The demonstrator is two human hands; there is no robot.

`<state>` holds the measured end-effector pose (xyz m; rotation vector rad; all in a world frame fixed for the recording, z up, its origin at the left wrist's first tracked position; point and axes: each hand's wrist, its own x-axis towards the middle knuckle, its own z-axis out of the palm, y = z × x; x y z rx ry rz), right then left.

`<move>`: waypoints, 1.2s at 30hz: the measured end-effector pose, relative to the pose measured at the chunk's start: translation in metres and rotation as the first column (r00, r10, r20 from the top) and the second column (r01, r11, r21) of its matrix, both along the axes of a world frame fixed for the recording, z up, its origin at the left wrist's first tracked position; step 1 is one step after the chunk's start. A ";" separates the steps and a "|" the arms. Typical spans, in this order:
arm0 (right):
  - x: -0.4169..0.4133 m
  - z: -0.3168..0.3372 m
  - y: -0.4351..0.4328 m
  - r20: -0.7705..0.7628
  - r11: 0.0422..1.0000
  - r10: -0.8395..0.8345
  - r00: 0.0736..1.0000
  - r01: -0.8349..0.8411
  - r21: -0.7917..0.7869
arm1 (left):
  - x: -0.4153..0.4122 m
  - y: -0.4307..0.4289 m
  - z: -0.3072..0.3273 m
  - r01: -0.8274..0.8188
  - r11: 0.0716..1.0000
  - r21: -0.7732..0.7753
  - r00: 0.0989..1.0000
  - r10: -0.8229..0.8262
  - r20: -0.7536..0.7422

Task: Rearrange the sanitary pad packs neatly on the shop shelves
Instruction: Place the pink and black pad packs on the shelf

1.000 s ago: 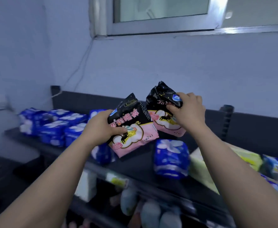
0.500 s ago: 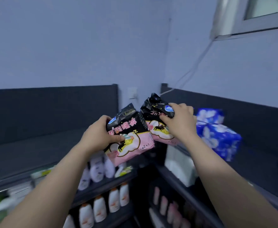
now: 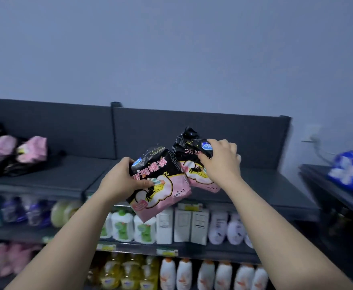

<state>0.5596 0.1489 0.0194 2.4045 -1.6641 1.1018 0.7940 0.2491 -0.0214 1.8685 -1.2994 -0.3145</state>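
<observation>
The left pack (image 3: 165,181) bears "2+1" near its 4 o'clock corner, after two small characters (probably 片数), and big pink characters across its black top. The right pack (image 3: 190,151), at 2 o'clock from it, shows a fainter "2+1". The shelf tags (image 3: 167,252) are too blurred to read.

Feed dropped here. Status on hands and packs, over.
Left grip holds front pack. Right grip holds rear pack by its top. Neither set on top shelf yet. Nothing seen in the way.
</observation>
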 end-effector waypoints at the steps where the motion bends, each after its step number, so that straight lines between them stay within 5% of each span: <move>1: 0.021 0.000 -0.006 0.000 0.999 0.035 0.999 -0.035 0.001 | 0.017 0.003 0.000 -0.041 0.999 -0.001 0.999 0.041 0.005; 9: 0.182 0.010 -0.057 0.029 0.955 0.298 0.954 -0.298 -0.007 | 0.143 0.006 0.010 -0.339 0.940 -0.030 0.935 0.341 0.095; 21: 0.391 0.011 -0.099 0.102 0.823 0.564 0.819 -0.568 0.010 | 0.287 0.016 0.012 -0.689 0.716 -0.113 0.704 0.698 0.129; 26: 0.464 0.007 -0.101 0.080 0.791 0.610 0.789 -0.612 0.005 | 0.348 0.018 0.016 -0.754 0.652 -0.087 0.639 0.757 0.135; 36: 0.621 0.017 -0.111 0.092 0.846 0.533 0.841 -0.529 -0.065 | 0.519 0.001 0.032 -0.725 0.679 -0.116 0.667 0.734 0.131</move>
